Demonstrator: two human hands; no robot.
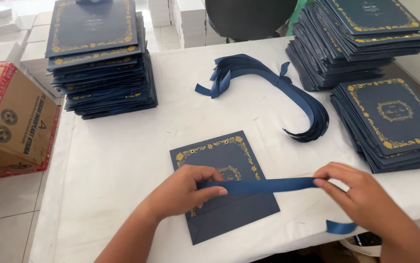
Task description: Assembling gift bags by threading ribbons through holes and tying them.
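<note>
Between our hands we pinch a blue ribbon (263,185), left hand (183,192) and right hand (361,192) gripping it stretched sideways over the navy card (219,156) beneath our left.

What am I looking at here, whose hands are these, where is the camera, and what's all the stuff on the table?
This is one picture from a camera worn on a person's head, looking down at that person's own two bare hands. There is no machine. The left hand and the right hand each pinch one end of a dark blue ribbon, stretched between them above a dark blue card with gold decoration that lies flat on the white-covered table. Further back lies a bundle of the same ribbons. Stacks of similar cards stand at the back left, the back right and the right edge. A cardboard box sits beside the table on the left.
</note>
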